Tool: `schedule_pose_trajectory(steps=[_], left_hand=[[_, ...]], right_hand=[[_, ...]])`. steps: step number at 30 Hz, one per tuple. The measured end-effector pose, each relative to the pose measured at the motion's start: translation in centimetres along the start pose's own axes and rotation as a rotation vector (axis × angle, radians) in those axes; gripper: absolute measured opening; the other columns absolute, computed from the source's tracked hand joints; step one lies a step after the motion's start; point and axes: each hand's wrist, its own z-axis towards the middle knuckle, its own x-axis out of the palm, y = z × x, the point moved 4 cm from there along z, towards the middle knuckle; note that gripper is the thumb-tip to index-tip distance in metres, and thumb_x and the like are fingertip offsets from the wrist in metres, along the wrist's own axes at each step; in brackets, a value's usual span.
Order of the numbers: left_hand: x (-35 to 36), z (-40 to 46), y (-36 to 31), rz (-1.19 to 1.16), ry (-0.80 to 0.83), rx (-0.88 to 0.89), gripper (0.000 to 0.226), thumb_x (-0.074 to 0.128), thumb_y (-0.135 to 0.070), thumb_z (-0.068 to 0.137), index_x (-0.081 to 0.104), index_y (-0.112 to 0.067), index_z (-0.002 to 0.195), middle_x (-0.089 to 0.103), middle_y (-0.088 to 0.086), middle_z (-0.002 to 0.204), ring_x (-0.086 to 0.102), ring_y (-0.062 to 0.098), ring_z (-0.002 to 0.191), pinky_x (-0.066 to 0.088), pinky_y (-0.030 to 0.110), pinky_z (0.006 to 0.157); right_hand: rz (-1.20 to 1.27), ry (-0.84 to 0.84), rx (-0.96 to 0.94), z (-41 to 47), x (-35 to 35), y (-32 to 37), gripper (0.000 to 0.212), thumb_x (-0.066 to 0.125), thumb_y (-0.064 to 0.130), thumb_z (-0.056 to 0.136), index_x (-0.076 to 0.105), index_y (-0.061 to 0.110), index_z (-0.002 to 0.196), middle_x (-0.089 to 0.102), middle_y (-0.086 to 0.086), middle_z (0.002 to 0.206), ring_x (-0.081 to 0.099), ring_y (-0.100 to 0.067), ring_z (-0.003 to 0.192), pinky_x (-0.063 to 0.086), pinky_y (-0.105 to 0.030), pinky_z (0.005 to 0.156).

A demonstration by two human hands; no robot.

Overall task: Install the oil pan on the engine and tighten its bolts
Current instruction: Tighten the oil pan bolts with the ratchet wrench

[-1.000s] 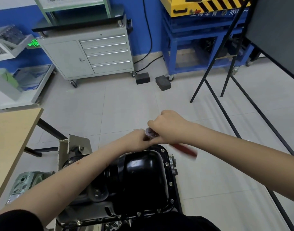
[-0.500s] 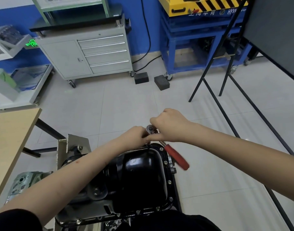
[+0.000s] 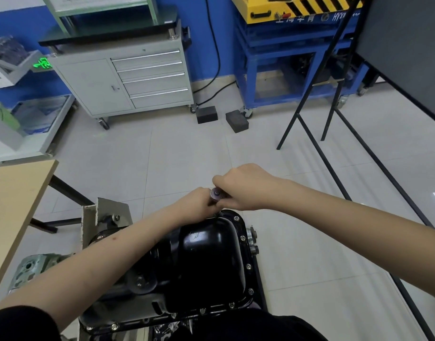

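Note:
The black oil pan sits on the engine below me, with several bolts along its flange. A ratchet wrench's round metal head stands over the pan's far edge. My right hand grips the ratchet just behind that head, and its red handle is hidden under the hand and forearm. My left hand holds the ratchet's head and socket from the left side. The bolt under the socket is hidden.
A wooden table corner lies to the left. A grey drawer cabinet, a blue frame and two dark blocks stand ahead. Black stand legs cross the floor at right. The engine mount bracket is left of the pan.
My right hand has swung the ratchet handle back under my forearm, so the red handle seen half a second ago is out of sight. My left hand stays at the ratchet head.

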Motion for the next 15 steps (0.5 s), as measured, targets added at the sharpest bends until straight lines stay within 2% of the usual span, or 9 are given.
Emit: schedule_pose_trajectory(steps=[2, 4, 5, 6, 8, 10, 11, 13, 15], left_hand=[[0.06, 0.15, 0.29, -0.047, 0.025, -0.011, 0.022, 0.047, -0.014, 0.093, 0.050, 0.001, 0.078, 0.060, 0.027, 0.088, 0.044, 0.021, 0.070, 0.032, 0.021, 0.056], [0.00, 0.28, 0.40, -0.074, 0.050, 0.005, 0.026, 0.045, -0.015, 0.095, 0.056, 0.008, 0.092, 0.061, 0.024, 0.093, 0.049, 0.022, 0.077, 0.042, 0.028, 0.070], [0.00, 0.24, 0.37, -0.080, 0.062, 0.020, 0.026, 0.045, -0.015, 0.095, 0.057, 0.007, 0.094, 0.061, 0.021, 0.093, 0.052, 0.024, 0.080, 0.045, 0.032, 0.075], [0.00, 0.15, 0.34, -0.078, 0.080, 0.031, 0.024, 0.045, -0.015, 0.095, 0.057, 0.005, 0.090, 0.060, 0.017, 0.087, 0.051, 0.023, 0.078, 0.044, 0.034, 0.074], [0.05, 0.07, 0.48, -0.071, 0.103, 0.008, 0.021, 0.044, -0.012, 0.093, 0.048, -0.005, 0.073, 0.048, 0.003, 0.068, 0.039, 0.017, 0.067, 0.037, 0.027, 0.060], [-0.01, 0.18, 0.63, -0.052, 0.076, -0.041, 0.024, 0.045, -0.007, 0.089, 0.039, -0.011, 0.066, 0.040, -0.001, 0.060, 0.033, 0.014, 0.061, 0.027, 0.017, 0.049], [-0.03, 0.28, 0.54, -0.027, 0.057, -0.052, 0.026, 0.045, -0.004, 0.087, 0.037, -0.012, 0.063, 0.042, 0.001, 0.060, 0.032, 0.014, 0.059, 0.026, 0.018, 0.047], [0.19, 0.54, 0.35, 0.021, 0.029, -0.054, 0.028, 0.044, -0.002, 0.086, 0.036, -0.014, 0.062, 0.052, 0.014, 0.070, 0.037, 0.016, 0.064, 0.026, 0.021, 0.048], [0.42, 0.57, 0.24, -0.014, 0.013, -0.050, 0.024, 0.043, -0.006, 0.089, 0.042, -0.012, 0.066, 0.054, 0.017, 0.080, 0.041, 0.018, 0.072, 0.033, 0.023, 0.056]], right_hand=[[-0.054, -0.013, -0.078, 0.22, -0.08, 0.12, 0.025, 0.046, 0.032, 0.093, 0.050, 0.014, 0.110, 0.061, -0.005, 0.106, 0.056, -0.026, 0.091, 0.036, -0.033, 0.068], [-0.146, -0.034, -0.204, 0.42, 0.00, 0.44, 0.025, 0.045, 0.025, 0.093, 0.049, 0.018, 0.117, 0.058, 0.002, 0.112, 0.053, -0.021, 0.105, 0.035, -0.031, 0.085], [-0.169, -0.041, -0.247, 0.41, 0.06, 0.56, 0.026, 0.044, 0.024, 0.093, 0.049, 0.019, 0.119, 0.057, 0.003, 0.113, 0.052, -0.020, 0.107, 0.034, -0.029, 0.088], [-0.170, -0.047, -0.256, 0.35, 0.11, 0.62, 0.027, 0.043, 0.026, 0.094, 0.049, 0.019, 0.119, 0.058, 0.002, 0.113, 0.052, -0.020, 0.106, 0.034, -0.030, 0.087], [-0.120, -0.075, -0.176, 0.31, 0.11, 0.53, 0.032, 0.043, 0.037, 0.094, 0.051, 0.014, 0.114, 0.061, -0.004, 0.106, 0.057, -0.026, 0.097, 0.037, -0.033, 0.070], [-0.061, -0.072, -0.032, 0.39, 0.23, 0.46, 0.042, 0.044, 0.048, 0.092, 0.049, 0.010, 0.108, 0.063, -0.009, 0.099, 0.054, -0.029, 0.077, 0.027, -0.029, 0.052], [-0.036, -0.055, 0.019, 0.41, 0.32, 0.52, 0.043, 0.045, 0.049, 0.091, 0.048, 0.009, 0.106, 0.062, -0.010, 0.097, 0.047, -0.028, 0.070, 0.021, -0.029, 0.048], [0.003, -0.017, 0.043, 0.35, 0.43, 0.53, 0.040, 0.048, 0.045, 0.090, 0.047, 0.009, 0.107, 0.062, -0.011, 0.097, 0.042, -0.026, 0.068, 0.020, -0.029, 0.050], [0.004, -0.011, -0.018, 0.20, 0.13, 0.40, 0.032, 0.047, 0.038, 0.092, 0.049, 0.013, 0.111, 0.062, -0.006, 0.102, 0.053, -0.026, 0.081, 0.029, -0.029, 0.061]])
